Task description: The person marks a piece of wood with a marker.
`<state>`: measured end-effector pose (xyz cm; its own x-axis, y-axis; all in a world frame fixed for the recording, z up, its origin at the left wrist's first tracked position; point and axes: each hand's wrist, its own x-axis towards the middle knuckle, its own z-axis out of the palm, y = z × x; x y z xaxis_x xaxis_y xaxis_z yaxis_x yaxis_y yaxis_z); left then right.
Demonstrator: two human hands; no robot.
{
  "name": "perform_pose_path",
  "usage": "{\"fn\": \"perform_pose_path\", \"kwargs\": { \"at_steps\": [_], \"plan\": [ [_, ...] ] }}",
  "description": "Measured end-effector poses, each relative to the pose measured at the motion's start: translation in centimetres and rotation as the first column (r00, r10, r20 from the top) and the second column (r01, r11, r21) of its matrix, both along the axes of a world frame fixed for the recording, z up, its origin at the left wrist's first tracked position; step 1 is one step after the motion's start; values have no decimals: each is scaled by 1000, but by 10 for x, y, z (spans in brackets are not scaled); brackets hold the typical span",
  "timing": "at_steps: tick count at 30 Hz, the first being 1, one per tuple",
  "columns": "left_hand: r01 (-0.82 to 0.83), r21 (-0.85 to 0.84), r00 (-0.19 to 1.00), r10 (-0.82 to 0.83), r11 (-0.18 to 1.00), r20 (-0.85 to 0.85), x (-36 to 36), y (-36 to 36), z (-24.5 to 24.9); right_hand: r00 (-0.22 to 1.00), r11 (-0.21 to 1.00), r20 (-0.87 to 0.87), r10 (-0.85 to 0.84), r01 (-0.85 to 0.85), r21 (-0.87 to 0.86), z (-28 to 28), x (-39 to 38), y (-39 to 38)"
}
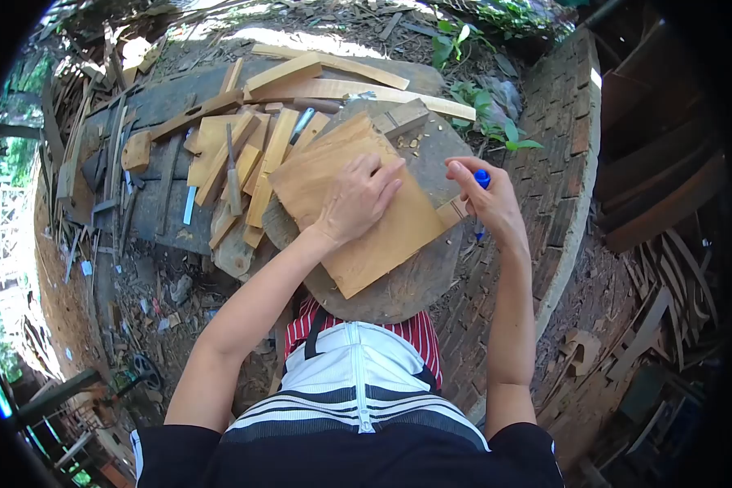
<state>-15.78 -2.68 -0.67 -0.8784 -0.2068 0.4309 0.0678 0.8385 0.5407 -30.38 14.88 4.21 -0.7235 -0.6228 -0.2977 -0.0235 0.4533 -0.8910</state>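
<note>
A flat square wooden board (415, 215) lies tilted on a round wood stump (423, 281). My left hand (358, 199) rests on top of the board, its fingers close together and pointing up and right. To the right of the board, my right hand (492, 203) is closed round a blue pen (482, 178), whose lower end shows beneath the hand. A wood block with dark lines (453, 212) sticks out from the board's right edge, near my right fingers. Another marked block (402, 119) shows beyond the board's top corner.
Wood pieces (272, 167) and a chisel (233, 180) lie on a dark bench (159, 195) at the left. Long strips (382, 92) lie at the back. A low brick wall (557, 138) stands at the right, with wood scraps (651, 317) beyond it.
</note>
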Motion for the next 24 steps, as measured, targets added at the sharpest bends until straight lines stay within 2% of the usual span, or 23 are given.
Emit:
{"fn": "perform_pose_path", "kwargs": {
  "at_steps": [1, 2, 3, 4, 5, 8, 11, 13, 15, 16, 17, 19, 24],
  "plan": [
    [11, -99, 996, -2, 995, 88, 2, 0, 0, 999, 999, 8, -46, 46, 1, -2, 0, 10],
    [29, -198, 985, 6, 980, 172, 4, 0, -1, 988, 978, -91, -127, 109, -175, -5, 0, 21],
    [72, -194, 982, -36, 978, 183, 2, 2, -1, 959, 926, -179, -220, 147, -347, -9, -1, 31],
    [54, -214, 977, -8, 975, 214, 2, 2, 0, 933, 917, -257, -250, 143, -372, -11, -1, 42],
    [30, -239, 970, 29, 971, 241, 1, 3, 0, 929, 912, -244, -278, 176, -370, -14, 3, 53],
    [53, -273, 964, 22, 960, 266, 0, 2, 1, 905, 809, 108, -411, 416, -414, -22, 23, 76],
    [81, -286, 941, 21, 955, 337, 1, 1, 4, 823, 700, 190, -535, 558, -445, -31, 39, 77],
    [105, -269, 933, -1, 957, 359, 0, 1, 5, 802, 648, 303, -515, 596, -475, -46, 43, 83],
    [107, -258, 926, -2, 960, 377, 1, -1, 4, 827, 664, 265, -497, 558, -498, -48, 43, 81],
    [107, -248, 929, -8, 963, 370, 2, -2, 3, 815, 705, 269, -513, 579, -409, -47, 42, 82],
    [105, -237, 932, -13, 966, 361, 2, -2, 3, 808, 701, 283, -516, 588, -404, -45, 40, 83],
    [114, -226, 933, -26, 967, 359, 2, 0, 3, 852, 769, 178, -492, 521, -370, -43, 36, 82],
    [176, -239, 939, -90, 955, 331, 1, -3, 4, 897, 831, 153, -415, 442, -338, -45, 31, 77]
  ]
}}
